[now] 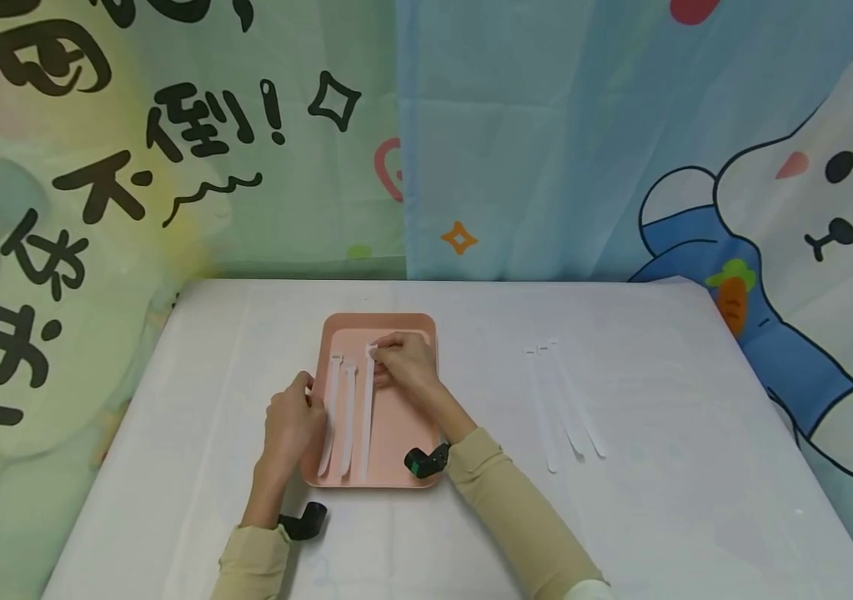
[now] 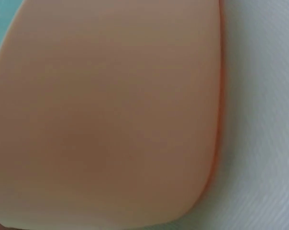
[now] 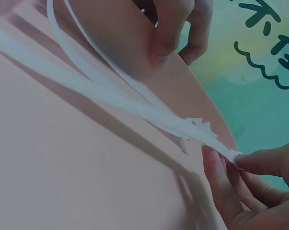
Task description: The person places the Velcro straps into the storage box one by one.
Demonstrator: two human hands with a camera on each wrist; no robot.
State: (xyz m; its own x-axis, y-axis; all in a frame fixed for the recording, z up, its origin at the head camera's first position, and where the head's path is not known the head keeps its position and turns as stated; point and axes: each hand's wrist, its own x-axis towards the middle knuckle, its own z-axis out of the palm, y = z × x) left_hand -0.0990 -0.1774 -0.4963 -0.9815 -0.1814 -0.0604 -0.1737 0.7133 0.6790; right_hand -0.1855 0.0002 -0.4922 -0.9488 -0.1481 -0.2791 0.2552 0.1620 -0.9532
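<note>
A pink rectangular tray [image 1: 405,442] lies on the table. My right hand [image 1: 405,362] pinches the far end of a long thin white strip [image 1: 368,417] between thumb and fingertips, above the tray. In the right wrist view this strip [image 3: 111,100] slants over the tray floor and casts a shadow. To its left, two similar white strips [image 1: 331,417] lie lengthwise in the tray; a jagged white end [image 3: 199,127] shows beside the held one. My left hand [image 1: 293,421] grips the tray's left rim, fingers curled at the edge. The left wrist view shows mostly the tray's pink surface [image 2: 106,96].
To the right of the tray, several more thin white strips [image 1: 544,417] lie side by side on the white-covered table [image 1: 666,500]. A printed curtain [image 1: 516,142] hangs behind the table. A dark wrist camera [image 1: 426,461] sits close to the tray's near right corner.
</note>
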